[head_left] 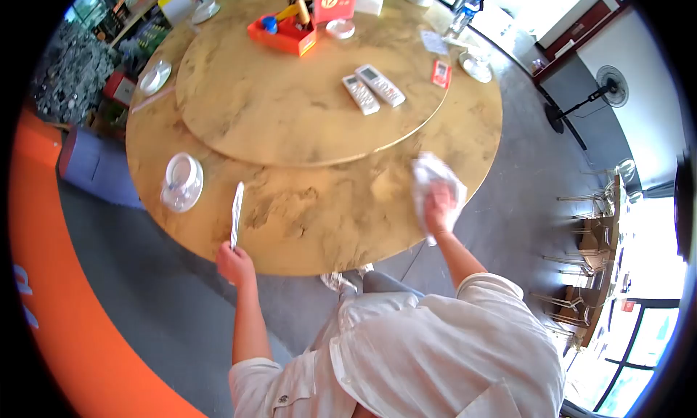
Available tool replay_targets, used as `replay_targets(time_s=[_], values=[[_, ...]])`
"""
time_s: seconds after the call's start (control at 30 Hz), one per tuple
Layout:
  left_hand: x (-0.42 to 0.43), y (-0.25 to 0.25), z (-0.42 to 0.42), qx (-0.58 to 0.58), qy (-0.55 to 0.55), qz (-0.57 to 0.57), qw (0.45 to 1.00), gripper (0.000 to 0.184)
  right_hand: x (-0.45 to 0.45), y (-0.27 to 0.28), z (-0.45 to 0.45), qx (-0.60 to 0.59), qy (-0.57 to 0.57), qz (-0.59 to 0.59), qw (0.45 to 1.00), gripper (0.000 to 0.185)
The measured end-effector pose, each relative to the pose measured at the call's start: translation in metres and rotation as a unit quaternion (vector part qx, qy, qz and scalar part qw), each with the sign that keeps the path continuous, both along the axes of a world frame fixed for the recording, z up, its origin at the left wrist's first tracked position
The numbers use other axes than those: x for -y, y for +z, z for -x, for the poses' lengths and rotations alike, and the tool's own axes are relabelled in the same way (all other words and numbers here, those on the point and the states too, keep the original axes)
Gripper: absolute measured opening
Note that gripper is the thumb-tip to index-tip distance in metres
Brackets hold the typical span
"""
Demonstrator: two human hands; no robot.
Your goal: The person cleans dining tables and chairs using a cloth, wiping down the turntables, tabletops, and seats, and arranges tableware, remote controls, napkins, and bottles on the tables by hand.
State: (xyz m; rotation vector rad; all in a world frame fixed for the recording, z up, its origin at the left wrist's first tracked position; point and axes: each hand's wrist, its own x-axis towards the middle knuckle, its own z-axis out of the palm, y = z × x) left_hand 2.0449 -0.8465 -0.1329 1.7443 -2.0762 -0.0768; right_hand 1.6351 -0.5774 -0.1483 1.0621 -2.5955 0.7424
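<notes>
My left hand (236,264) is closed around the lower end of a slim, whitish wrapped stick, perhaps packaged chopsticks (237,213), which points away from me over the table's near edge. Under my right hand (438,200) is a white cloth (450,180), pressed on the right side of the round marbled table (327,214); part of it reaches the rim. The cloth and fingers are slightly blurred. Left of the wrapped stick stands a place setting of stacked white bowl and plate (183,177) with a clear glass.
A raised turntable (290,120) carries two remote controls (372,88), a red tray (287,37) with small items, and a red number sign (334,0). More dishes (155,77) sit around the rim. A water bottle (467,13) stands at the far right, a fan (592,95) beyond.
</notes>
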Motion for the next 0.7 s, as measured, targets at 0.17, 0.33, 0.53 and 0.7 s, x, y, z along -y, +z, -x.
replay_targets(time_s=[0.17,0.33,0.53,0.7], values=[[-0.005,0.012,0.016,0.058,0.046,-0.006,0.997,0.024,-0.006,-0.018,0.060,0.033,-0.306,-0.149,0.940,0.045],[-0.018,0.019,0.045,0.038,0.058,0.032,0.997,0.035,0.028,0.010,0.032,0.081,0.114,-0.106,0.985,0.045],[-0.049,0.022,0.125,0.008,-0.047,0.100,0.994,0.036,0.061,0.013,0.198,0.179,0.215,-0.063,0.958,0.048],[-0.119,0.032,0.231,-0.033,-0.047,0.076,0.995,0.035,0.100,0.012,0.347,0.165,0.215,-0.063,0.961,0.046]])
